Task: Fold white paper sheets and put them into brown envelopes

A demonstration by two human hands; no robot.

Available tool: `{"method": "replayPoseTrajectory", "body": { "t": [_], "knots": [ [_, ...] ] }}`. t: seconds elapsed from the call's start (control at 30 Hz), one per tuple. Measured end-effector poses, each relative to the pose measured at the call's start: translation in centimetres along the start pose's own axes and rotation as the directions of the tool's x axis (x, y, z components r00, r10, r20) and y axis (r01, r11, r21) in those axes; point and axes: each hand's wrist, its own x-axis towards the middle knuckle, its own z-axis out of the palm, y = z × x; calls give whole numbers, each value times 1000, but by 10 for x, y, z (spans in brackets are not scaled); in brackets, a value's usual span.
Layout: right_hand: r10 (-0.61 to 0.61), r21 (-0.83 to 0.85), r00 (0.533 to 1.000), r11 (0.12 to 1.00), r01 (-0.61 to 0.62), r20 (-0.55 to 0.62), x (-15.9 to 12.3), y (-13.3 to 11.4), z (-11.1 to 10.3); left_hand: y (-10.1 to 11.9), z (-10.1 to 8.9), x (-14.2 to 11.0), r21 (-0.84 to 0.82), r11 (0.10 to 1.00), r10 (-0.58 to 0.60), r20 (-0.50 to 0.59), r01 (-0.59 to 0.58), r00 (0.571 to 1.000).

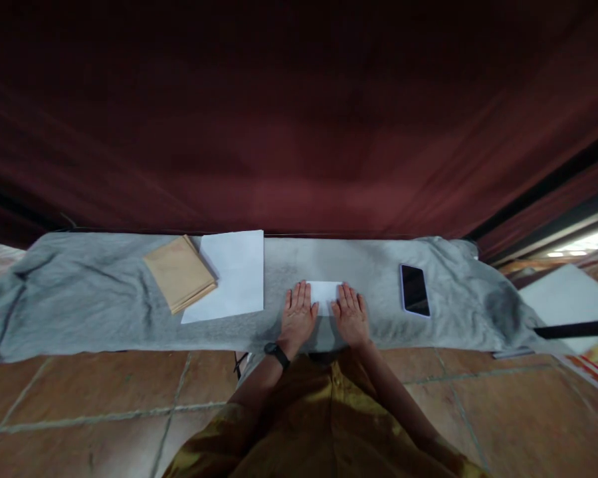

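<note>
A small folded white paper (323, 293) lies on a grey cloth (104, 318) spread over the table. My left hand (298, 314) lies flat on the paper's left end, fingers stretched out. My right hand (351, 315) lies flat on its right end, fingers likewise out. A black band is on my left wrist. Both hands press down and hold nothing.
To the left lie a white sheet (232, 275) and a stack of tan envelopes (180, 272) overlapping its corner. A dark phone (414, 290) lies face up to the right. A dark red curtain (299, 133) hangs behind; tiled floor (80, 411) lies below.
</note>
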Motion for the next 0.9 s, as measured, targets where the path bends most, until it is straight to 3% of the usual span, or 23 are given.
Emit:
{"method": "replayPoseTrajectory", "body": {
  "t": [0.13,0.3,0.4,0.7,0.9],
  "knots": [
    [33,6,999,999,-33,12,-1,2,-2,9,-2,7,-10,1000,-8,-29,8,1000],
    [27,-13,998,1000,-26,62,-1,1,-6,40,6,19,-107,981,165,54,-159,985],
    [24,-19,996,1000,-23,83,-1,2,-6,48,12,24,-134,974,192,75,-181,979],
    [33,38,999,999,-33,15,0,0,-4,19,7,20,-35,996,83,39,-81,996],
    [51,46,999,998,-51,3,2,0,-4,12,7,10,-5,999,42,8,-42,999]
  ]
}}
